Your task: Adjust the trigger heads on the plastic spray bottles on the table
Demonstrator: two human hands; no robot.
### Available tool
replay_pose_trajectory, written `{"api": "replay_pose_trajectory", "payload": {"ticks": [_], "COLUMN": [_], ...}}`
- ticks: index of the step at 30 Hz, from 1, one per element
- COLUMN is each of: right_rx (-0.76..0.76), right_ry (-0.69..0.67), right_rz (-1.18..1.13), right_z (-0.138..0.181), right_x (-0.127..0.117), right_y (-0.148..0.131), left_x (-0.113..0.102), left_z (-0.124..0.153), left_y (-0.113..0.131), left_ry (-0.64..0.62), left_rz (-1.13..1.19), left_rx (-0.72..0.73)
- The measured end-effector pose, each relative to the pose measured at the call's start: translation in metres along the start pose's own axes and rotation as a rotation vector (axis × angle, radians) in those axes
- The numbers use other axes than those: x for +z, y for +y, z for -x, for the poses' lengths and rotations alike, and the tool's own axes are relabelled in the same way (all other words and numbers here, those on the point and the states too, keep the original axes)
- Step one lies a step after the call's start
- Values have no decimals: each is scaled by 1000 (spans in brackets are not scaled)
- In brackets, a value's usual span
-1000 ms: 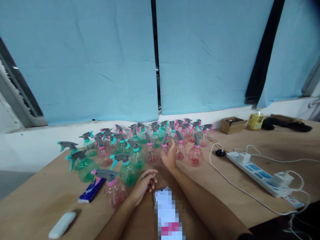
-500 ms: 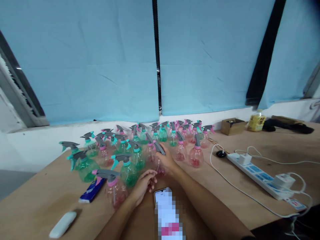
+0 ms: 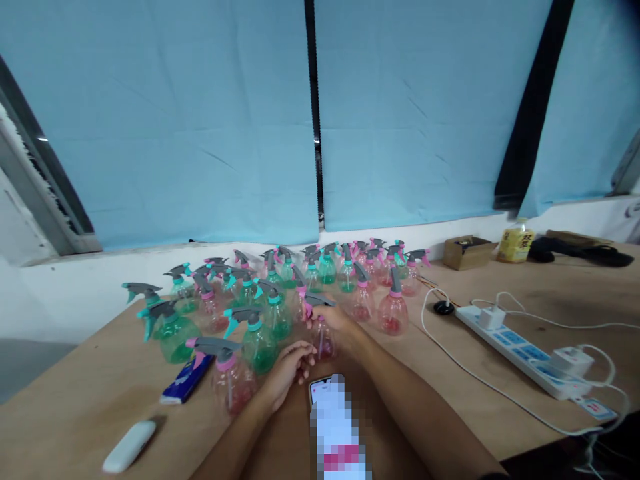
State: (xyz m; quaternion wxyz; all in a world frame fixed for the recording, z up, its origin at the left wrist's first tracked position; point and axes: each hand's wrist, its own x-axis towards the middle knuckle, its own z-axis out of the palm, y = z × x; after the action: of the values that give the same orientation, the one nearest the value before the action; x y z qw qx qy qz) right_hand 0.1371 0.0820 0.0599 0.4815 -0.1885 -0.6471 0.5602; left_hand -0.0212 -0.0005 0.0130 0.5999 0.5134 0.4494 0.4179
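My right hand (image 3: 331,319) is closed around the neck of a clear pink spray bottle (image 3: 325,347), just under its grey head. The bottle stands about upright, its pink trigger side facing left. Beside its base, my left hand (image 3: 291,367) has loosely curled fingers, apart, with nothing in them; whether a fingertip touches the bottle I cannot tell. Left of that hand are a larger-looking pink spray bottle (image 3: 234,387) and a green spray bottle (image 3: 260,348). A phone (image 3: 320,393), its screen blurred out, lies below the held bottle.
Several more pink and green spray bottles crowd toward the wall, such as one pink bottle (image 3: 393,315). On the left lie a blue packet (image 3: 184,385) and a white oval case (image 3: 129,447). A power strip (image 3: 520,357) with cables, a cardboard box (image 3: 467,255) and a yellow-labelled bottle (image 3: 515,244) are right.
My right hand has turned the held spray bottle, so its head now points left instead of slanting toward me. My left hand has hardly moved.
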Motion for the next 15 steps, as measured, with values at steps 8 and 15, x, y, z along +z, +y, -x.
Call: {"api": "replay_pose_trajectory", "payload": {"ticks": [8, 15], "right_rx": [13, 34], "right_ry": [-14, 34], "right_rz": [13, 9], "right_z": [1, 1], "right_x": [1, 1], "right_y": [-8, -2], "left_x": [2, 2], "left_z": [0, 0], "left_y": [2, 1], "left_ry": [20, 20], "left_rz": [-2, 11], "left_rx": [4, 6]}}
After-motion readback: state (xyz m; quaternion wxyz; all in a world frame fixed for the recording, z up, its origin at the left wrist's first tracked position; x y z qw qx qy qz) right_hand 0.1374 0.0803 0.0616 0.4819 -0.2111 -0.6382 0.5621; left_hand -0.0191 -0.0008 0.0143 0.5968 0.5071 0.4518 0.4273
